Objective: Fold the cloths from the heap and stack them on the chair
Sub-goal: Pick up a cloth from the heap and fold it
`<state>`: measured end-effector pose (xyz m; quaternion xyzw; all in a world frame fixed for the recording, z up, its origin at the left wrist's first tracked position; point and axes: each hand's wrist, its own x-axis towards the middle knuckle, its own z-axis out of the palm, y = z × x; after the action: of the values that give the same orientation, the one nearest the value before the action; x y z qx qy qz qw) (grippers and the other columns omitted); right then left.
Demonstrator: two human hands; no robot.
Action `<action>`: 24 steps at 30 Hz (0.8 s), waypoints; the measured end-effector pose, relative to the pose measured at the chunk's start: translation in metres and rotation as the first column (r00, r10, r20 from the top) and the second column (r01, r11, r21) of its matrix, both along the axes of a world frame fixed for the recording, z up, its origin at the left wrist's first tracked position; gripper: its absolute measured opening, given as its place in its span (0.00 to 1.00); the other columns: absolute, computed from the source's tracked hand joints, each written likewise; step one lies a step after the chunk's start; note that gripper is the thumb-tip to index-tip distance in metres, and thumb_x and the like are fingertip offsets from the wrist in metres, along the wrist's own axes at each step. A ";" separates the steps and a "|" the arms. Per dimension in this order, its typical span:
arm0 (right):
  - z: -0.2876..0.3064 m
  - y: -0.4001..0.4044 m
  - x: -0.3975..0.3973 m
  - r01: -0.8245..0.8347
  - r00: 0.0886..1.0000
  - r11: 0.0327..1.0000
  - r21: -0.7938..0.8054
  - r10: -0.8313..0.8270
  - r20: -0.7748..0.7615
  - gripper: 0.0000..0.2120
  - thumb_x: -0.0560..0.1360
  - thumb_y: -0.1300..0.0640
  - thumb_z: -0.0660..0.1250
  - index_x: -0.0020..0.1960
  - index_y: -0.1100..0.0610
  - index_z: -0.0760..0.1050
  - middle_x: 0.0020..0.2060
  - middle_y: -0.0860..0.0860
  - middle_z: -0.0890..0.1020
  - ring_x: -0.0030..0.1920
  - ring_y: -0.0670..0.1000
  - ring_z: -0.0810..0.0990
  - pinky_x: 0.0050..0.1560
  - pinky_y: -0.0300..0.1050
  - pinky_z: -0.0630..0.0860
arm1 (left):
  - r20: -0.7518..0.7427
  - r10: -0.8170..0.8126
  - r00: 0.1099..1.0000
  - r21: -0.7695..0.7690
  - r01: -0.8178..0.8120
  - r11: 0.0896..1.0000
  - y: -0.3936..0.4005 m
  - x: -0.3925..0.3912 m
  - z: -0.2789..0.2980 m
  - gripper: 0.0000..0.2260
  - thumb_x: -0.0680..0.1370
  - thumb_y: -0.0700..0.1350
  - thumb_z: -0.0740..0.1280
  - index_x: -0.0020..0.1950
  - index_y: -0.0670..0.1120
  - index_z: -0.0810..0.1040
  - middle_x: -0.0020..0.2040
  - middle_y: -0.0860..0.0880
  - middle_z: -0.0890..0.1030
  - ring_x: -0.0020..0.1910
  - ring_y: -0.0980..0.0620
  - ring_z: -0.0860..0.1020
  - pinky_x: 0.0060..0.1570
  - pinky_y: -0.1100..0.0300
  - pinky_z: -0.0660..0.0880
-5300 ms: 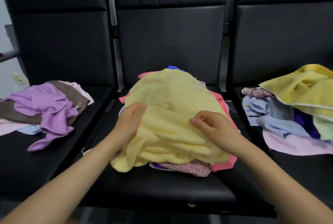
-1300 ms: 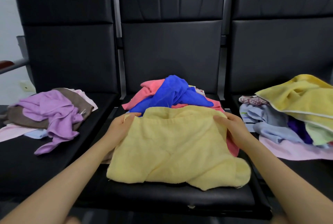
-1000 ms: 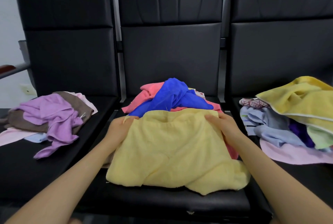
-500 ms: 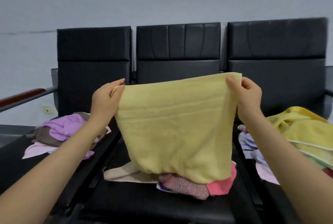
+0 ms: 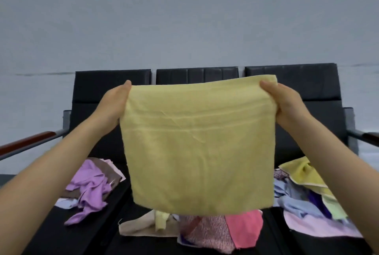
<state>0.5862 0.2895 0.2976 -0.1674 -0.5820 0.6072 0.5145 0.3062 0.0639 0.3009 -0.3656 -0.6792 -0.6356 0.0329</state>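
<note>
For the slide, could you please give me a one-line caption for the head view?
Both hands, left and right, hold a yellow cloth spread by its top corners above the heap on the middle chair.

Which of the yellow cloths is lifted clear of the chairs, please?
The pale yellow cloth, held by the left hand and right hand; the other yellow cloth lies crumpled on the right-hand heap.

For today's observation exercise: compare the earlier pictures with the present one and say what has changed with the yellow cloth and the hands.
The yellow cloth went up off the middle heap: left hand and right hand, gripping its top corners, raised it until it hangs flat and clear. The left pile and right pile stayed as they were.
</note>
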 end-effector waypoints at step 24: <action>-0.204 0.160 -0.093 0.345 0.801 0.935 -0.080 -0.249 0.544 0.02 0.74 0.63 0.69 0.46 0.61 0.81 0.32 0.52 0.75 0.33 0.51 0.72 0.32 0.42 0.72 | 0.260 0.132 0.956 -0.302 -0.049 0.952 0.154 -0.120 -0.204 0.05 0.75 0.43 0.68 0.40 0.43 0.80 0.40 0.47 0.80 0.39 0.48 0.76 0.40 0.54 0.74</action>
<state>0.4934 0.4499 0.0940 -0.4607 -0.6109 0.4983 0.4078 0.1865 0.2183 0.0971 -0.2419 -0.7796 -0.5710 -0.0874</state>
